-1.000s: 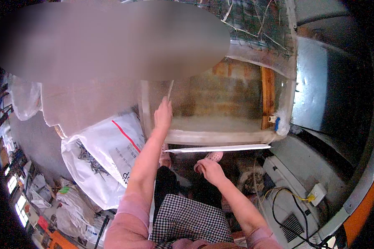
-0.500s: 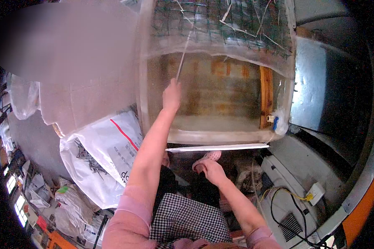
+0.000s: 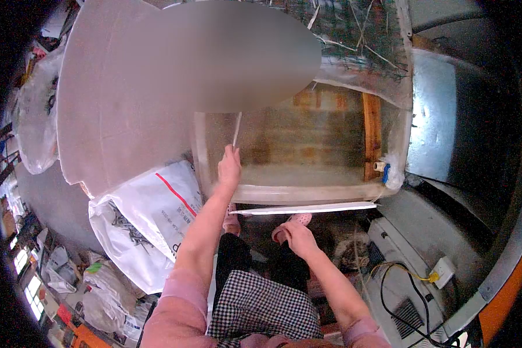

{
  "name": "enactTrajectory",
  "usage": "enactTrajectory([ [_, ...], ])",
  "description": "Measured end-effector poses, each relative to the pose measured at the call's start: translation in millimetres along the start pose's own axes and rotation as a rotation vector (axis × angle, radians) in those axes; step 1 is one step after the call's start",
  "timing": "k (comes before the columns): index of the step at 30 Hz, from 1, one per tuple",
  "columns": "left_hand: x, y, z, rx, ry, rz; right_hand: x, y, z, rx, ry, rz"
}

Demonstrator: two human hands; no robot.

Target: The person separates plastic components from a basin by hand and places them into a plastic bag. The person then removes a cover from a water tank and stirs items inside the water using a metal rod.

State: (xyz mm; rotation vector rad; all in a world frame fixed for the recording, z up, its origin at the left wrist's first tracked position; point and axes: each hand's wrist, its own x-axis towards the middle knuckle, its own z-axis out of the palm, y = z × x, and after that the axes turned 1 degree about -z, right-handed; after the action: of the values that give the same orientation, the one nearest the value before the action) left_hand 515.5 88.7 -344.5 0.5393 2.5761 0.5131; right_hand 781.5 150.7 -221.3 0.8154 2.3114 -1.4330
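Observation:
My left hand (image 3: 230,168) is closed around the near end of a thin pale rod (image 3: 238,127), which points away from me over the left side of a water-filled tank (image 3: 284,192). A blurred patch hides the rod's far end. My right hand (image 3: 300,239) hangs low above my right leg, in line with a pink clog (image 3: 299,219). Its fingers are curled together, and whatever they may hold is too small to make out. Across the tank's far part lies a dark green mesh (image 3: 377,35) with pale strips on it.
A white strip (image 3: 307,207) runs along the tank's near edge. Inside, a wooden bar (image 3: 372,133) stands near a blue-handled valve (image 3: 386,171). White printed sacking (image 3: 139,223) lies at left. A power adapter (image 3: 442,272) and cables rest on a pale appliance at right.
My left hand has drawn back towards me and slightly left, bringing the rod with it. My right hand has barely moved. The blurred patch has shifted right, over the mesh.

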Motion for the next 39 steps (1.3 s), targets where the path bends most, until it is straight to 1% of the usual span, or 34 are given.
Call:
enactTrajectory([
  [1, -3.1, -2.2, 8.0, -0.031, 0.055, -0.002, 0.0, 2.6, 2.3, 0.001, 0.000, -0.001],
  [3, 1.8, -2.4, 19.7, -0.028, 0.029, -0.017, 0.4, 7.0, 7.3, -0.013, -0.007, -0.022],
  [7, 12.8, -4.6, 40.7, -0.138, 0.101, 0.036, -1.6, 9.7, 14.0, -0.017, -0.027, 0.010],
  [9, 20.0, -7.5, 47.4, -0.161, 0.171, 0.108, -0.9, 10.8, 15.5, -0.009, -0.072, 0.004],
  [13, 27.7, -7.3, 48.3, -0.154, 0.166, 0.101, 0.6, 6.6, 17.9, 0.025, -0.033, -0.029],
  [15, 37.6, -8.5, 49.9, -0.090, 0.058, 0.065, 7.1, 0.9, 18.7, 0.100, 0.029, 0.001],
  [18, 39.3, -10.1, 46.9, -0.054, 0.071, 0.100, 27.5, -10.0, 8.3, 0.045, 0.066, 0.007],
  [22, 28.0, 12.3, 23.0, -0.046, 0.020, 0.095, 69.6, -20.2, 0.9, 0.093, 0.156, 0.032],
  [24, 18.6, 32.9, 12.9, -0.006, -0.016, 0.029, 99.6, -39.5, -11.0, 0.022, 0.271, 0.134],
  [26, 6.9, 55.1, 2.4, -0.031, -0.019, 0.023, 138.6, -45.8, -14.9, 0.222, 0.436, 0.142],
  [28, -4.6, 79.4, -11.6, -0.053, -0.020, 0.019, 178.0, -46.6, -21.2, 0.460, 0.378, 0.208],
  [29, -11.8, 91.4, -18.8, -0.099, -0.064, 0.012, 192.5, -47.6, -22.7, 0.458, 0.381, 0.205],
  [30, -16.4, 97.8, -26.4, -0.143, -0.106, 0.004, 205.8, -50.4, -24.3, 0.763, 0.273, 0.221],
  [31, -19.1, 97.1, -33.4, -0.140, -0.102, 0.007, 215.4, -50.2, -23.0, 1.066, 0.154, 0.233],
  [32, -21.8, 95.7, -39.9, -0.206, -0.109, 0.092, 221.3, -48.2, -21.7, 1.067, 0.154, 0.231],
  [33, -23.9, 93.8, -47.1, -0.278, -0.119, 0.175, 225.1, -49.1, -22.3, 0.976, 0.177, 0.233],
  [34, -24.6, 94.6, -54.3, -0.436, -0.145, 0.254, 227.1, -49.4, -26.0, 0.886, 0.199, 0.225],
  [35, -33.5, 92.4, -62.8, -0.437, -0.141, 0.258, 225.8, -48.1, -29.7, 0.885, 0.201, 0.220],
  [37, -71.2, 90.6, -94.9, -0.362, -0.039, 0.449, 214.4, -61.7, -51.5, 1.083, 0.416, 0.422],
  [38, -93.4, 89.4, -117.1, -0.356, -0.155, 0.326, 207.7, -68.4, -60.8, 0.818, 0.441, 0.443],
  [39, -117.0, 84.2, -136.7, -0.349, -0.268, 0.201, 206.0, -61.3, -59.3, 0.818, 0.443, 0.436],
])
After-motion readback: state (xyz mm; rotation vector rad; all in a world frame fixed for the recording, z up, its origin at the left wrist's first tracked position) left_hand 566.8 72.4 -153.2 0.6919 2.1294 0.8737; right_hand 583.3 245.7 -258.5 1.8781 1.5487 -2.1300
